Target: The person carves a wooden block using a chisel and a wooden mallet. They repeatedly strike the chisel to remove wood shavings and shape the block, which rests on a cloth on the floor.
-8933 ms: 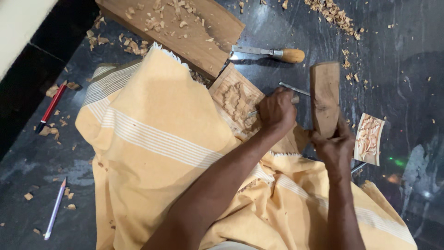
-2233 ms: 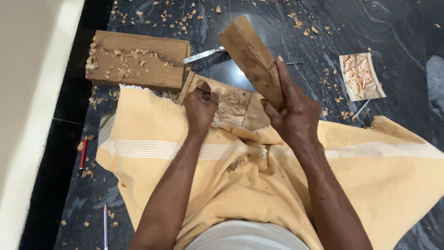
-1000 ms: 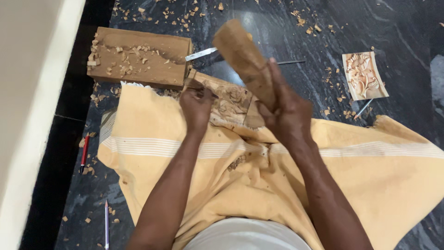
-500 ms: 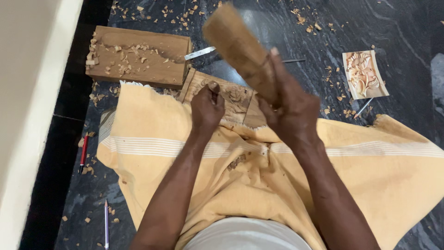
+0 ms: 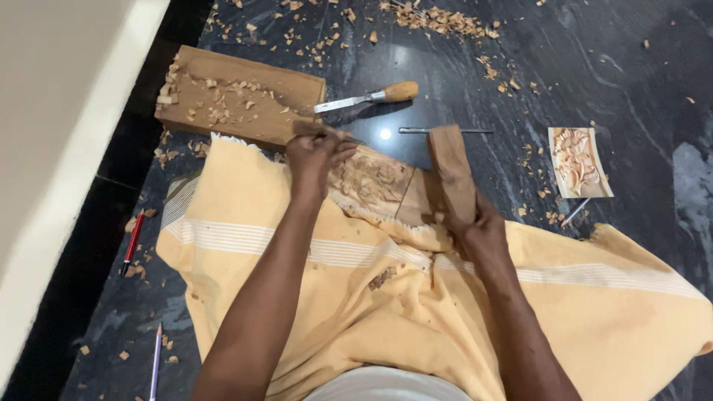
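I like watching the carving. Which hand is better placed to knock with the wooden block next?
Probably the right hand: it already holds the wooden mallet block upright beside the carved panel. The left hand is busy pinching something thin at the panel's edge.

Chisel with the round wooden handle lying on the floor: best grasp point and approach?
Grip the chisel by its rounded wooden handle at the right end, coming from above with fingers across its width. It lies flat on the dark floor, blade pointing left toward the wooden plank, so the handle side is open and keeps fingers off the edge.
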